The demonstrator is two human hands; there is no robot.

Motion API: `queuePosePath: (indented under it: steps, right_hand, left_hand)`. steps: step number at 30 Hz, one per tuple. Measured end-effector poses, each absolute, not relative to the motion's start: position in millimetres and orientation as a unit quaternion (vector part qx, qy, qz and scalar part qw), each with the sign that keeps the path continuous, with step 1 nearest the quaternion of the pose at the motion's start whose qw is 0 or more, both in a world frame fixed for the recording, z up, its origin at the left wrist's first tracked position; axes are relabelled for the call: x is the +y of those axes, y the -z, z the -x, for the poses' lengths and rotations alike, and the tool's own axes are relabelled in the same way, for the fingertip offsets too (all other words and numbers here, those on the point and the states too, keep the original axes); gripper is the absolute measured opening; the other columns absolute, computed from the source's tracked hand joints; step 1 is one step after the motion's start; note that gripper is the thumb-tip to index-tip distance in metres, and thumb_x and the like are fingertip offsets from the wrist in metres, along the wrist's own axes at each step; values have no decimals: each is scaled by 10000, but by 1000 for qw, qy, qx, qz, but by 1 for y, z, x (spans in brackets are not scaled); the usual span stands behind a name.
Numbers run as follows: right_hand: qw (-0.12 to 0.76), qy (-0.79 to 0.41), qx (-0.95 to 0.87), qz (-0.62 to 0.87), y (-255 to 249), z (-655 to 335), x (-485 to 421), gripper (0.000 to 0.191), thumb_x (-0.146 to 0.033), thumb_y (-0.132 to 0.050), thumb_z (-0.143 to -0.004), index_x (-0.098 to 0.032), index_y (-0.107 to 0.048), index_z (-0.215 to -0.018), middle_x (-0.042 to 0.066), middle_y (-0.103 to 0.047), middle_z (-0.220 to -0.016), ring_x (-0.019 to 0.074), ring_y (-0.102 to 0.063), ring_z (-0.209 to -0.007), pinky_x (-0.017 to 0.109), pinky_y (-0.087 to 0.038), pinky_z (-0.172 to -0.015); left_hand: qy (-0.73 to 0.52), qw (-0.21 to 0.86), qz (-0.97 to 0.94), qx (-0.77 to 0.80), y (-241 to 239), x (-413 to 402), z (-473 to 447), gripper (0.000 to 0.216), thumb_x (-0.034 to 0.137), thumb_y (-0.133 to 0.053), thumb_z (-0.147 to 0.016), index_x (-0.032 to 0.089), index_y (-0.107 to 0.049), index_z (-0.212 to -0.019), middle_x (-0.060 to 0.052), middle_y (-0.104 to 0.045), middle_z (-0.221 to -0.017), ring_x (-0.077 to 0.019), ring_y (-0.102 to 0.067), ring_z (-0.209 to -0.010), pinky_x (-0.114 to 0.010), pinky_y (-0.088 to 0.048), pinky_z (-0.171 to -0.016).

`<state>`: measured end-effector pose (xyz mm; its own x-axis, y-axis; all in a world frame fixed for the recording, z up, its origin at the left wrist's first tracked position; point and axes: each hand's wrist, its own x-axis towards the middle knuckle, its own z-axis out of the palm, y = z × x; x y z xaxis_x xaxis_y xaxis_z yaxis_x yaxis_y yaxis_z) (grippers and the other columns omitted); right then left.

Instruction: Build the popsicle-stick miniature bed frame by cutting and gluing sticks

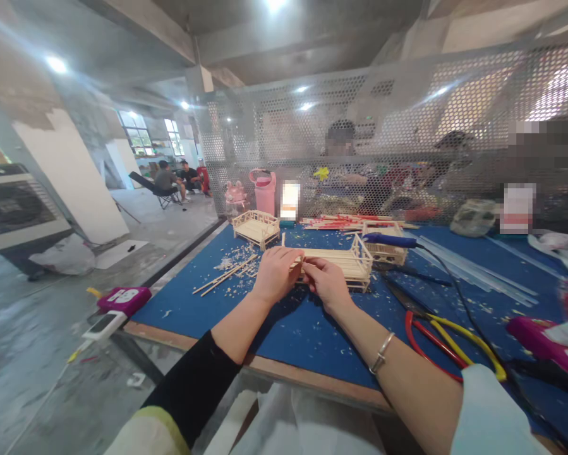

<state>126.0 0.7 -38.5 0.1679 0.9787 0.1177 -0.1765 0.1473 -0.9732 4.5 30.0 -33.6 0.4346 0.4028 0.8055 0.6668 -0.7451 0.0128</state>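
A miniature wooden bed (pixel 343 258) made of thin sticks stands on the blue tabletop in front of me, its railed end to the right. My left hand (pixel 277 275) curls round the bed's left end, hiding much of it. Close beside, my right hand (pixel 328 284) has thumb and fingers pinched together at that same end. Whatever lies between those right fingertips is too small to make out. Behind the left hand is a second small wooden frame, like a little bench (pixel 256 227).
Loose sticks (pixel 224 275) and wood crumbs lie to the left. A blue-handled hot tool (pixel 390 240) rests against another wooden model (pixel 383 253). Red and yellow-handled cutters (pixel 440 341), clear glue sticks (pixel 477 268) and red-tipped sticks (pixel 345 222) are around. Behind stands a perforated screen (pixel 274 126).
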Motion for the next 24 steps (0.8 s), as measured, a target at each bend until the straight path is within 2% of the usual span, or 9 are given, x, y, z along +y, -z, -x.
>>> queuePosePath:
  steps: [11, 16, 20, 24]
  right_hand:
    - [625, -457, -445, 449, 40, -126, 2, 277, -383, -600, -566, -140, -604, -698, -81, -462, -359, 52, -338, -294, 197, -233, -328]
    - [626, -473, -426, 450, 39, -126, 2, 218, -278, -564, -552, -136, -585, -716, -72, -495, -371, 48, -346, -290, 181, -224, -319]
    - [622, -499, -397, 454, 36, -127, -2, 293, -204, -523, -509, -142, -566, -793, -76, -507, -369, 49, -335, -282, 168, -189, -304]
    - [619, -538, -371, 436, 34, -124, -3, 295, -254, -596, -501, -164, -525, -773, -116, -422, -329, 32, -261, -268, 160, -132, -303]
  left_hand:
    - [428, 92, 841, -317, 35, 31, -4, 238, 279, -510, -805, 156, -603, -986, -77, -652, -946, -193, -564, -906, -338, -443, -821]
    - [435, 63, 848, -296, 32, 30, -3, 268, 217, -546, -744, 143, -590, -998, -87, -635, -965, -205, -554, -926, -357, -443, -844]
    - [519, 21, 797, -309, 31, 27, -1, 374, 94, -511, -654, 145, -558, -1021, -91, -593, -1047, -202, -526, -1011, -361, -419, -919]
    - [578, -8, 726, -373, 33, 27, 0, 350, 93, -495, -655, 157, -540, -997, -81, -594, -1005, -194, -538, -977, -365, -435, -895]
